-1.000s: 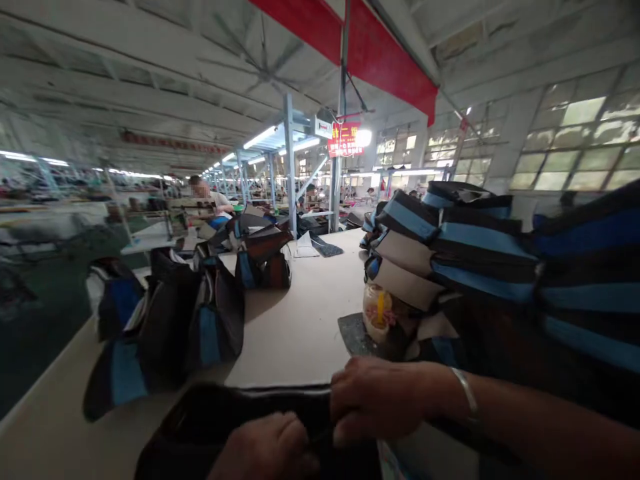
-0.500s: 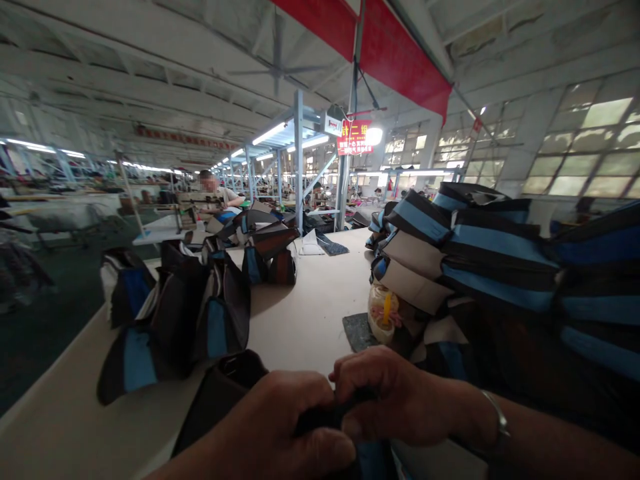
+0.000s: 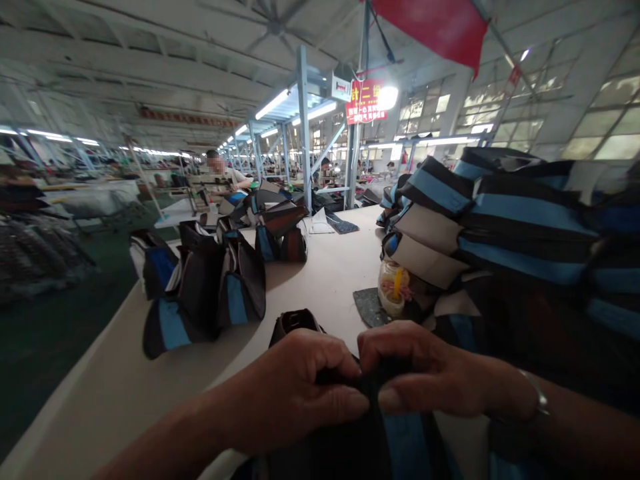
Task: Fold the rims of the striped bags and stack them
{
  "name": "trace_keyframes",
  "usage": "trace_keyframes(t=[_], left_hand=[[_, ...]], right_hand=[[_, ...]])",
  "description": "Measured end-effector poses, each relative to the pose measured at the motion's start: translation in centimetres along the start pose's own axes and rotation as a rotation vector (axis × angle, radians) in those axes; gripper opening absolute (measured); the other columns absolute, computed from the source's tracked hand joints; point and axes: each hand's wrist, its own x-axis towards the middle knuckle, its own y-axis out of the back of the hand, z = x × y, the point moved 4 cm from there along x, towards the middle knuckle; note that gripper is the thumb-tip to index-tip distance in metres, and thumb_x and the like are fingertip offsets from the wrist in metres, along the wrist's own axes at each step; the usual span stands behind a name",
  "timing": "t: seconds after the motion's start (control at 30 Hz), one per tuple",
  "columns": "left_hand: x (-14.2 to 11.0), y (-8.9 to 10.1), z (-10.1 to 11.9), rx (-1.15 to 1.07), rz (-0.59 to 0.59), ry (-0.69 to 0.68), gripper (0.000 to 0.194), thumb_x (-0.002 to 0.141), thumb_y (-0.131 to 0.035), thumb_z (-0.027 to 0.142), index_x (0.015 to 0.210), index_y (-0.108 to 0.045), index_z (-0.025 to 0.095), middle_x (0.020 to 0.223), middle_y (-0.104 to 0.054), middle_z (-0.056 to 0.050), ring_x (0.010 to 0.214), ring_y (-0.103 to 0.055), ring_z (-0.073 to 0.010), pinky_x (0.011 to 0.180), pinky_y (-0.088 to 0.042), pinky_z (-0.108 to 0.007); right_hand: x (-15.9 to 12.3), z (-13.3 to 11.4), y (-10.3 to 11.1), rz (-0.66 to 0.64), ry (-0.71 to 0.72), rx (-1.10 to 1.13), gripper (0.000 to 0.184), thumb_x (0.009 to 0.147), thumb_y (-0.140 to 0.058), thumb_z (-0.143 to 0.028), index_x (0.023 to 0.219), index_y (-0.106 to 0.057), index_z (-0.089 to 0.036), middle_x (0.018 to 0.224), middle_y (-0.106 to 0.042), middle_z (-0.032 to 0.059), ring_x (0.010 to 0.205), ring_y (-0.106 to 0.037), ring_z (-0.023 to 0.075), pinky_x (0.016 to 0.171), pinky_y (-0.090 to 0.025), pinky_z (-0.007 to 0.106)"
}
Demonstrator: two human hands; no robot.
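A dark bag with a light-blue stripe point(image 3: 407, 443) stands at the table's near edge, in front of me. My left hand point(image 3: 310, 387) pinches its upper edge between thumb and fingers. Close beside it, my right hand point(image 3: 430, 377), with a silvery bracelet at the wrist, grips the same edge, the two thumbs almost meeting. Just beyond the left hand rises another dark part with an opening point(image 3: 297, 321); whether it belongs to the same bag I cannot tell. The bag's lower portion is out of frame.
Several dark bags with blue panels point(image 3: 243, 280) stand on the pale table point(image 3: 330, 267) at left. A high stack of striped bags point(image 3: 530, 207) fills the right. A clear plastic jar point(image 3: 393, 290) stands on a dark cloth piece point(image 3: 367, 307). A person point(image 3: 227, 175) sits farther back.
The view has tilted down and turned slightly left. Both hands keep hold of the bag's edge; my right fingers have drawn a little away from the left, and more of the bag shows.
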Motion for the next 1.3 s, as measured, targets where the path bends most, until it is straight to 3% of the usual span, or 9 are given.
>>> trace_keyframes(t=[0.23, 0.43, 0.6, 0.7, 0.83, 1.0, 1.1, 1.17, 1.3], left_hand=[[0.3, -0.8, 0.1, -0.044, 0.036, 0.104, 0.003, 0.08, -0.059, 0.02, 0.078, -0.058, 0.017, 0.072, -0.046, 0.006, 0.068, -0.041, -0.0092, 0.06, -0.032, -0.023], [0.5, -1.3, 0.1, -0.115, 0.067, 0.17, 0.004, 0.073, -0.056, 0.019, 0.075, -0.059, 0.016, 0.072, -0.05, 0.004, 0.069, -0.043, -0.0109, 0.061, -0.034, -0.024], [0.6, -1.1, 0.2, -0.106, 0.057, 0.17, 0.005, 0.077, -0.057, 0.021, 0.077, -0.06, 0.016, 0.069, -0.045, 0.005, 0.066, -0.039, -0.0101, 0.059, -0.031, -0.025], [0.7, -1.0, 0.2, -0.088, 0.05, 0.151, 0.005, 0.078, -0.056, 0.02, 0.074, -0.057, 0.016, 0.068, -0.043, 0.006, 0.066, -0.038, -0.0097, 0.061, -0.031, -0.024], [0.7, -1.0, 0.1, -0.103, 0.057, 0.173, 0.008, 0.079, -0.057, 0.021, 0.073, -0.056, 0.016, 0.067, -0.042, 0.005, 0.065, -0.037, -0.0094, 0.058, -0.029, -0.025], [0.8, -1.2, -0.1, -0.192, 0.023, 0.164, 0.015, 0.081, -0.06, 0.027, 0.074, -0.055, 0.016, 0.064, -0.039, 0.005, 0.062, -0.032, -0.0092, 0.055, -0.025, -0.027], [0.6, -0.9, 0.0, -0.117, 0.076, 0.153, 0.026, 0.085, -0.06, 0.038, 0.073, -0.055, 0.015, 0.064, -0.038, 0.005, 0.061, -0.032, -0.0092, 0.054, -0.025, -0.026], [0.3, -0.9, 0.1, -0.063, 0.096, 0.158, 0.023, 0.084, -0.058, 0.033, 0.071, -0.055, 0.015, 0.064, -0.04, 0.004, 0.061, -0.034, -0.0089, 0.054, -0.028, -0.025], [-0.2, -1.5, 0.2, 0.024, 0.101, 0.115, 0.012, 0.078, -0.052, 0.023, 0.067, -0.05, 0.016, 0.06, -0.042, 0.004, 0.056, -0.041, -0.0089, 0.053, -0.034, -0.022]], right_hand=[[0.2, 0.4, -0.1, -0.046, -0.087, 0.206, 0.023, 0.084, -0.072, -0.029, 0.081, -0.06, -0.01, 0.064, -0.042, -0.0051, 0.058, -0.034, 0.0051, 0.051, -0.028, 0.017], [-0.5, 1.2, -0.3, 0.018, -0.171, 0.258, 0.018, 0.082, -0.069, -0.026, 0.078, -0.06, -0.011, 0.063, -0.041, -0.0055, 0.058, -0.032, 0.0059, 0.052, -0.027, 0.019], [-0.6, 0.2, -0.2, 0.084, -0.135, 0.056, 0.033, 0.081, -0.071, -0.042, 0.084, -0.06, -0.012, 0.072, -0.048, -0.0023, 0.067, -0.039, 0.0091, 0.058, -0.032, 0.021], [-0.3, 0.0, -0.2, 0.106, -0.16, -0.036, 0.024, 0.079, -0.071, -0.034, 0.08, -0.06, -0.012, 0.07, -0.047, -0.0031, 0.066, -0.038, 0.0089, 0.058, -0.032, 0.021], [-0.2, 0.7, -0.4, 0.079, -0.179, 0.07, 0.01, 0.079, -0.062, -0.021, 0.077, -0.061, -0.012, 0.064, -0.044, -0.0043, 0.061, -0.035, 0.0076, 0.055, -0.028, 0.02], [-0.3, 1.5, -0.4, 0.107, -0.204, 0.131, 0.01, 0.077, -0.061, -0.022, 0.076, -0.059, -0.012, 0.065, -0.044, -0.0038, 0.062, -0.035, 0.0082, 0.056, -0.028, 0.021], [-0.1, 1.2, -0.8, 0.116, -0.2, 0.086, 0.011, 0.077, -0.058, -0.025, 0.077, -0.059, -0.014, 0.065, -0.044, -0.0033, 0.062, -0.035, 0.0094, 0.056, -0.029, 0.022], [-0.3, 1.2, -1.3, 0.132, -0.195, -0.007, 0.012, 0.079, -0.056, -0.027, 0.078, -0.059, -0.015, 0.067, -0.046, -0.0019, 0.064, -0.038, 0.0112, 0.058, -0.032, 0.023], [-1.4, 4.0, -1.6, 0.191, -0.157, -0.203, 0.019, 0.089, -0.055, -0.034, 0.077, -0.058, -0.019, 0.072, -0.053, 0.0012, 0.071, -0.049, 0.0155, 0.062, -0.04, 0.025]])
